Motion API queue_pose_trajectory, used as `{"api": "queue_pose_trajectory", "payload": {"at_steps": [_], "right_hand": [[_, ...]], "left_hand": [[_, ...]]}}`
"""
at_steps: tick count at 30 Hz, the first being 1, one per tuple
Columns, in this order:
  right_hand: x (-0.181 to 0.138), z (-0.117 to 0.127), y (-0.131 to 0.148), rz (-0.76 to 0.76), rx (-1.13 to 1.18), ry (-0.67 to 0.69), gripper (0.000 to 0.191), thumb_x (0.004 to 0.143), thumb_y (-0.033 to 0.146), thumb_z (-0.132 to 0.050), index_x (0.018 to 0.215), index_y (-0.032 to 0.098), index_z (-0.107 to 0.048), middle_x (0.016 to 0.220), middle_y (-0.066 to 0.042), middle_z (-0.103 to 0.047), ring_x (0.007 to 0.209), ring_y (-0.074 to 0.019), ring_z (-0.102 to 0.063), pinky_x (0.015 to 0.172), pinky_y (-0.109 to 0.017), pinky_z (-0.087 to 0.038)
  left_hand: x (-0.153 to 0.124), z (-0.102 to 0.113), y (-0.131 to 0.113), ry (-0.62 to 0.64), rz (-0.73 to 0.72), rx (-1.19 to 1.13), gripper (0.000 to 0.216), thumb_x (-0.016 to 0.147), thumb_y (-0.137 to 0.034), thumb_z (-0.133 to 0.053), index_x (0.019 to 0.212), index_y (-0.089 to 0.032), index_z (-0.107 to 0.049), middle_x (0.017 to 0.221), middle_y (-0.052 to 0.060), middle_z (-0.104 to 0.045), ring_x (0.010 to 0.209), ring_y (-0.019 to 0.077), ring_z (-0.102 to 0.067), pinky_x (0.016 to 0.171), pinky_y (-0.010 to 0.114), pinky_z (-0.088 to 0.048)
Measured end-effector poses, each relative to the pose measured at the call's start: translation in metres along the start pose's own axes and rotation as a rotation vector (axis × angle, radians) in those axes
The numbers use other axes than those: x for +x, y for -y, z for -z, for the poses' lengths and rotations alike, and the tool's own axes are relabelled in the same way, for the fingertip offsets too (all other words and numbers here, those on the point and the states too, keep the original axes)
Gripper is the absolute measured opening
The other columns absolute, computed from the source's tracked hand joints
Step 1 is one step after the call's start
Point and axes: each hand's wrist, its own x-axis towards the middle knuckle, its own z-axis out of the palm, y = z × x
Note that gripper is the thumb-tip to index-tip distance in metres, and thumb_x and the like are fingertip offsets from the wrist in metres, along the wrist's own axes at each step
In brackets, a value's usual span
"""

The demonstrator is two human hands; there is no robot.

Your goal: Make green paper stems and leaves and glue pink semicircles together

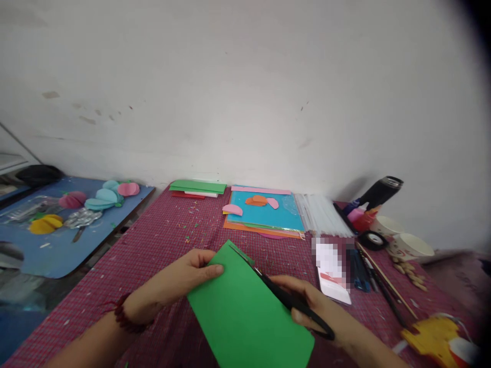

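Note:
A green sheet of paper [241, 312] lies tilted in front of me over the red checked tablecloth [153, 245]. My left hand [184, 276] pinches its upper left edge, thumb on top. My right hand [318, 306] is closed round the handles of black scissors [284, 296]. Their blades run up along the sheet's right edge toward its top corner, where a narrow strip of green is parting from the sheet.
A stack of coloured paper [264, 214] with pink and orange cut-outs lies ahead, and folded green sheets [197, 187] to its left. White strips [322, 214], cups [410, 246], tape, pencils and a black bottle [379, 191] crowd the right. Paper fruit shapes [102, 199] sit on a blue board at left.

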Motion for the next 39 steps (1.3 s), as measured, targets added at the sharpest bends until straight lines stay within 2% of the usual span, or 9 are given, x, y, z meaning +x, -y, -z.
{"api": "queue_pose_trajectory", "payload": {"at_steps": [6, 9, 12, 21, 23, 26, 29, 34, 39], "right_hand": [[0.005, -0.004, 0.006, -0.028, -0.027, -0.029, 0.074, 0.075, 0.068, -0.061, 0.134, 0.025, -0.053, 0.115, -0.012, -0.065, 0.097, -0.0261, -0.062, 0.079, -0.037, -0.053], [0.006, -0.006, 0.000, -0.054, -0.013, -0.048, 0.074, 0.075, 0.068, -0.061, 0.135, 0.026, -0.052, 0.104, -0.010, -0.067, 0.077, -0.0194, -0.062, 0.063, -0.029, -0.052], [0.007, -0.006, -0.006, -0.080, 0.020, -0.078, 0.071, 0.073, 0.065, -0.065, 0.132, 0.026, -0.055, 0.090, -0.006, -0.065, 0.059, -0.0117, -0.052, 0.050, -0.022, -0.045], [0.009, -0.012, -0.012, -0.062, 0.167, -0.087, 0.070, 0.074, 0.057, -0.069, 0.132, 0.021, -0.054, 0.076, -0.001, -0.060, 0.044, -0.0036, -0.039, 0.041, -0.017, -0.035], [0.010, -0.008, -0.012, -0.049, 0.130, -0.141, 0.069, 0.075, 0.057, -0.068, 0.133, 0.021, -0.054, 0.081, -0.003, -0.065, 0.049, -0.0067, -0.048, 0.045, -0.019, -0.040], [0.008, 0.001, -0.014, -0.017, 0.003, -0.218, 0.062, 0.078, 0.050, -0.068, 0.132, 0.022, -0.055, 0.113, -0.011, -0.067, 0.089, -0.0209, -0.066, 0.074, -0.033, -0.054], [-0.001, 0.009, -0.023, -0.007, -0.147, -0.296, 0.054, 0.082, 0.042, -0.066, 0.131, 0.023, -0.057, 0.132, -0.012, -0.060, 0.119, -0.0276, -0.056, 0.102, -0.047, -0.042], [-0.028, 0.006, -0.049, -0.053, -0.363, -0.350, 0.046, 0.086, 0.025, -0.055, 0.132, 0.021, -0.056, 0.132, -0.012, -0.060, 0.121, -0.0265, -0.057, 0.106, -0.048, -0.039], [-0.052, -0.005, -0.063, -0.088, -0.532, -0.413, 0.057, 0.079, 0.016, -0.057, 0.136, 0.017, -0.052, 0.136, -0.014, -0.056, 0.126, -0.0274, -0.052, 0.109, -0.049, -0.036]], "left_hand": [[0.001, -0.005, 0.000, 0.063, 0.006, -0.062, 0.034, 0.074, -0.047, -0.071, 0.089, -0.017, -0.072, 0.080, 0.003, -0.071, 0.061, 0.0118, -0.060, 0.062, 0.023, -0.045], [0.002, -0.007, -0.001, 0.066, -0.003, -0.032, 0.036, 0.074, -0.049, -0.070, 0.089, -0.016, -0.073, 0.077, 0.003, -0.070, 0.059, 0.0111, -0.058, 0.059, 0.022, -0.044], [0.002, -0.007, -0.001, 0.063, -0.010, 0.013, 0.040, 0.073, -0.052, -0.070, 0.088, -0.015, -0.073, 0.074, 0.003, -0.069, 0.057, 0.0114, -0.056, 0.056, 0.023, -0.042], [0.003, -0.008, 0.002, 0.099, -0.010, -0.023, 0.039, 0.073, -0.051, -0.070, 0.089, -0.016, -0.073, 0.077, 0.004, -0.071, 0.058, 0.0112, -0.058, 0.059, 0.023, -0.044], [0.002, -0.006, 0.002, 0.074, -0.008, -0.034, 0.038, 0.072, -0.050, -0.071, 0.086, -0.015, -0.073, 0.077, 0.004, -0.071, 0.059, 0.0117, -0.059, 0.060, 0.023, -0.045], [-0.005, 0.000, -0.006, -0.007, -0.044, -0.029, 0.037, 0.072, -0.049, -0.072, 0.087, -0.015, -0.072, 0.079, 0.005, -0.072, 0.062, 0.0131, -0.060, 0.062, 0.024, -0.046], [-0.019, 0.012, -0.018, -0.110, -0.116, -0.028, 0.039, 0.072, -0.047, -0.073, 0.094, -0.016, -0.072, 0.079, 0.005, -0.072, 0.065, 0.0152, -0.062, 0.063, 0.026, -0.047], [-0.045, 0.028, -0.027, -0.284, -0.211, -0.079, 0.038, 0.070, -0.044, -0.076, 0.096, -0.017, -0.072, 0.079, 0.005, -0.073, 0.067, 0.0167, -0.064, 0.062, 0.025, -0.050], [-0.060, 0.034, -0.030, -0.395, -0.258, -0.068, 0.037, 0.067, -0.046, -0.078, 0.092, -0.019, -0.072, 0.078, 0.004, -0.074, 0.066, 0.0168, -0.065, 0.061, 0.025, -0.051]]}}
